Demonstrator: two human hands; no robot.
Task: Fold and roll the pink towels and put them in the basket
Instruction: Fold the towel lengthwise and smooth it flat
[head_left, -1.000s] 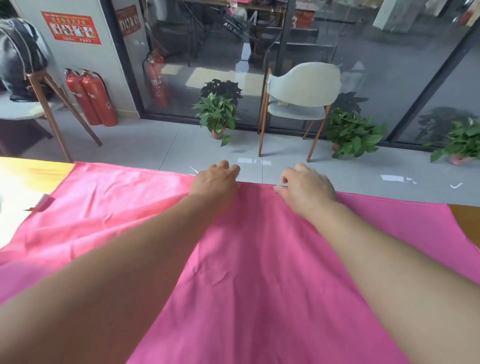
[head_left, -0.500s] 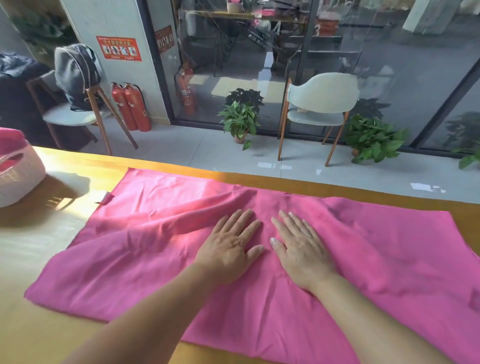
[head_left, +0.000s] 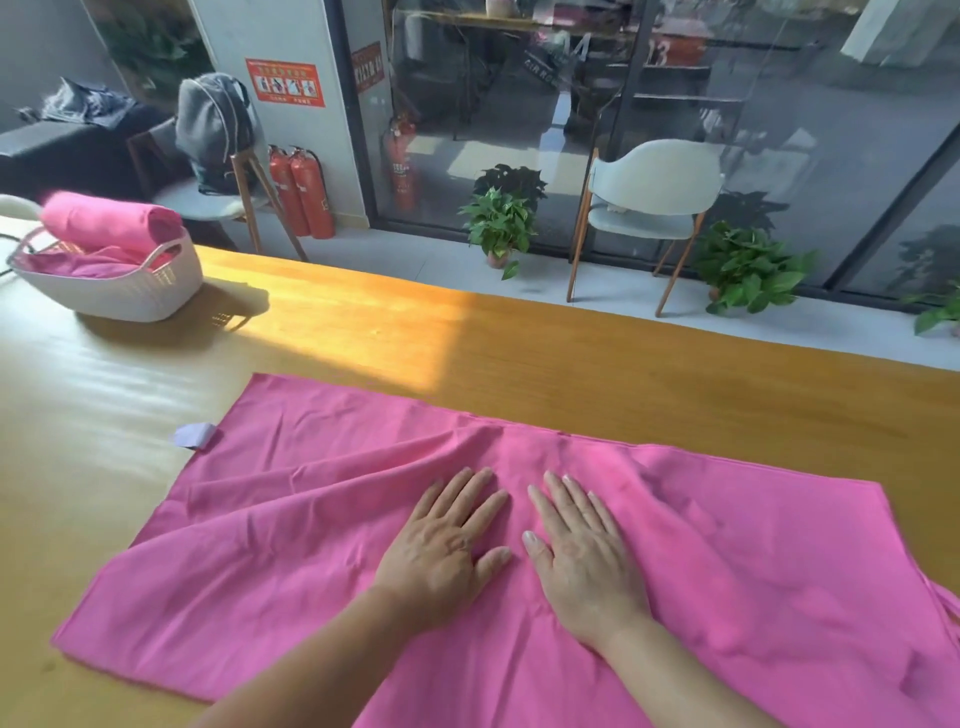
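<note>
left hand (head_left: 441, 556) flat, spread | right hand (head_left: 582, 561) flat, spread | pink towel (head_left: 270, 545) beneath both

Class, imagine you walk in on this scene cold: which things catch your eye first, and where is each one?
First comes the big pink towel spread over the near half of the wooden table, with the left hand and right hand pressed flat side by side at its middle. Next, far left, a white basket already holds a rolled pink towel.

Towel (head_left: 291, 525): on table (head_left: 571, 364), under both hands. Basket (head_left: 111, 291): far left, behind them, holding rolled towel (head_left: 104, 223).
</note>
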